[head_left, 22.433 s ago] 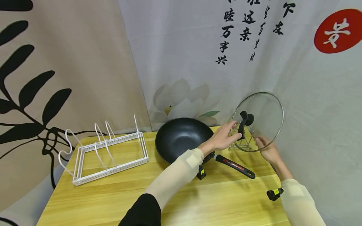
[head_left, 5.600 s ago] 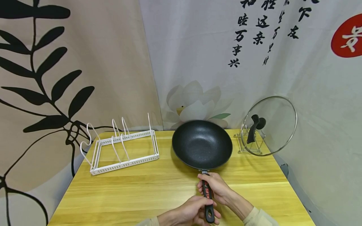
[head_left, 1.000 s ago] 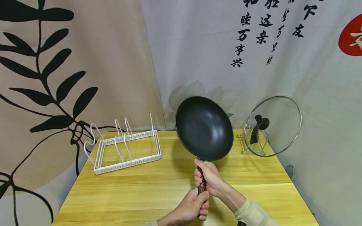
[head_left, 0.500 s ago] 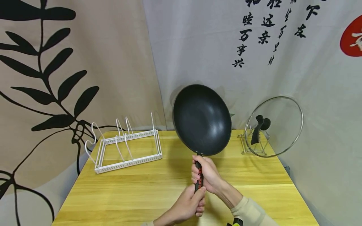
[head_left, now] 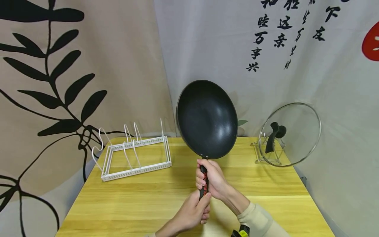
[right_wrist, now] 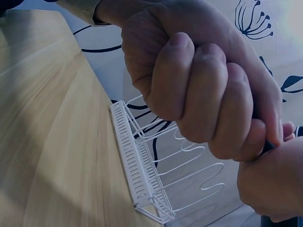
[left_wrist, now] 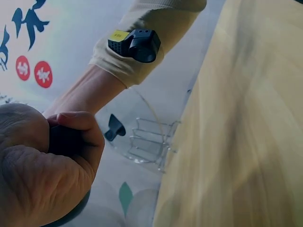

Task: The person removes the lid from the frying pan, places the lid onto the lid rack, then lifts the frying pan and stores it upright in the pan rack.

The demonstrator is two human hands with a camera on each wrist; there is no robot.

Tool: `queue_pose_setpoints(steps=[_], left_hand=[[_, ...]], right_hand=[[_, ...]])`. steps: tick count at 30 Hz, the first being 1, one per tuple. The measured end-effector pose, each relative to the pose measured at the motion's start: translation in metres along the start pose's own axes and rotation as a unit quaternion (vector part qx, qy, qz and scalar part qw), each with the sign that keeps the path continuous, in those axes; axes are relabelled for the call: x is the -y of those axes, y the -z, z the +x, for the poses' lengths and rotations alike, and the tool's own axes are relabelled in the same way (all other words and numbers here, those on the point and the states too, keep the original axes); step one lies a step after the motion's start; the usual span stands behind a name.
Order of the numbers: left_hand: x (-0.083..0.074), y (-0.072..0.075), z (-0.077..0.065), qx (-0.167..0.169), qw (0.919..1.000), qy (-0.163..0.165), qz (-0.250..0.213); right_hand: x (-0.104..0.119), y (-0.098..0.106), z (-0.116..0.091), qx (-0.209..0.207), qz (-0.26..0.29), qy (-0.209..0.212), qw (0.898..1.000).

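Note:
A black wok [head_left: 207, 120] is held up over the wooden table, tilted so its dark inside faces me. My right hand [head_left: 214, 177] grips its black handle [head_left: 205, 187] close to the pan. Lower down, toward the handle's end, my left hand [head_left: 190, 210] holds it too, thumb lying along the top. In the right wrist view, curled fingers [right_wrist: 203, 94] wrap the handle and cover most of it. Part of the handle [left_wrist: 66, 139] shows inside a fist in the left wrist view.
A white rack [head_left: 136, 171] with upright wire loops stands at the table's left. At right, a glass lid [head_left: 299, 138] with a black knob leans upright in a small wire stand [head_left: 260, 158]. A printed cloth [head_left: 204, 39] hangs behind the table [head_left: 142, 204].
Much earlier, both hands were at the lid in its stand. Later they held the handle while the wok rested on the table. Over the last second the wok has risen and shifted slightly left.

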State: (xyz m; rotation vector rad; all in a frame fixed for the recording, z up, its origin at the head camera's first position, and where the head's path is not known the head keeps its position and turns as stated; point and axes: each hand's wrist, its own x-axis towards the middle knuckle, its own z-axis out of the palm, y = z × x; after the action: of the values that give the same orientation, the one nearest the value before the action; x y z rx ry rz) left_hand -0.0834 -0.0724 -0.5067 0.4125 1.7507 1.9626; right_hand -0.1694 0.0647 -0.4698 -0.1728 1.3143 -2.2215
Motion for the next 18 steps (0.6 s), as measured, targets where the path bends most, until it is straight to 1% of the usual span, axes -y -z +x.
queue_pose_setpoints(steps=[4, 10, 18], left_hand=[[-0.004, 0.002, -0.003, -0.017, 0.9998, -0.008, 0.011], [-0.01, 0.005, -0.008, -0.034, 0.9987, -0.021, 0.033], [-0.017, 0.01, -0.017, -0.059, 0.9962, -0.025, 0.059]], right_hand=[[0.002, -0.007, 0.003, 0.013, -0.003, 0.003, 1.0], [0.004, -0.016, 0.008, 0.028, 0.0, -0.002, 1.0], [0.006, -0.028, 0.015, 0.051, 0.01, -0.007, 0.999]])
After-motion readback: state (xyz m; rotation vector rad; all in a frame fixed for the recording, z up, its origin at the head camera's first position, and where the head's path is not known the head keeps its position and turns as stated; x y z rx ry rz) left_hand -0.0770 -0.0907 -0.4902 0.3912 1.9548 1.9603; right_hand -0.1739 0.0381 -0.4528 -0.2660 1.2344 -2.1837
